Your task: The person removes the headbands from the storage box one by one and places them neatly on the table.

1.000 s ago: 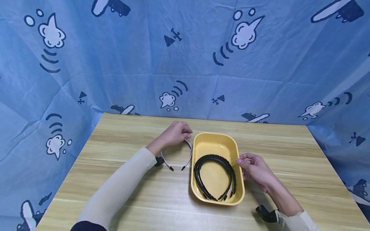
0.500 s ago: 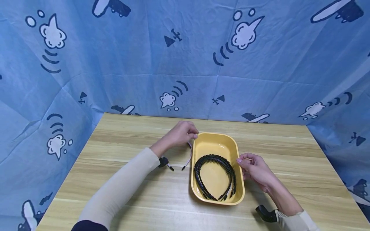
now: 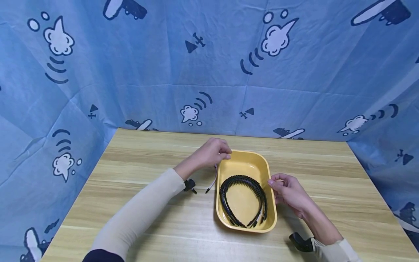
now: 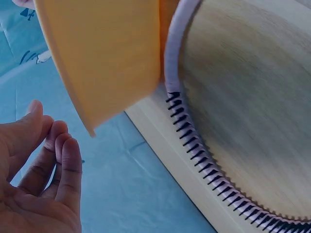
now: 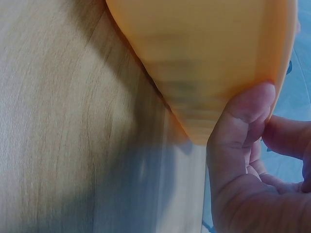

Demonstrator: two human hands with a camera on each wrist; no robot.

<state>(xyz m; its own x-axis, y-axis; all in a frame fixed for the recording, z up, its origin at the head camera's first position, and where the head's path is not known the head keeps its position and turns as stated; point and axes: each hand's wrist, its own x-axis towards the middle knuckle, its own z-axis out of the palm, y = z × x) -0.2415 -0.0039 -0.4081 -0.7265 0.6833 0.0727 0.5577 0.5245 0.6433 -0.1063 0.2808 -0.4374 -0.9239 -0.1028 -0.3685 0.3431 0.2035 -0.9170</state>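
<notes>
A yellow plastic basin (image 3: 243,164) stands on the table, and several black toothed headbands (image 3: 240,178) lie nested in its near part. My right hand (image 3: 291,194) pinches its right rim between thumb and fingers, as the right wrist view shows on the basin wall (image 5: 194,53). Over the basin's far left corner hovers my left hand (image 3: 214,153). In the left wrist view that hand (image 4: 43,170) has loosely bent fingers, holds nothing and stays apart from the rim. Beside the basin's left wall lies a lilac toothed headband (image 4: 172,63), mostly hidden under my left arm in the head view.
A wood-grain table (image 3: 314,163) carries everything. Blue printed cloth (image 3: 222,65) hangs behind it and at both sides. Black wrist devices (image 3: 301,243) stick out under each forearm near the table.
My left hand has moved right, from above the lilac headband to the basin's far left corner. The right hand, basin and headbands have stayed where they were.
</notes>
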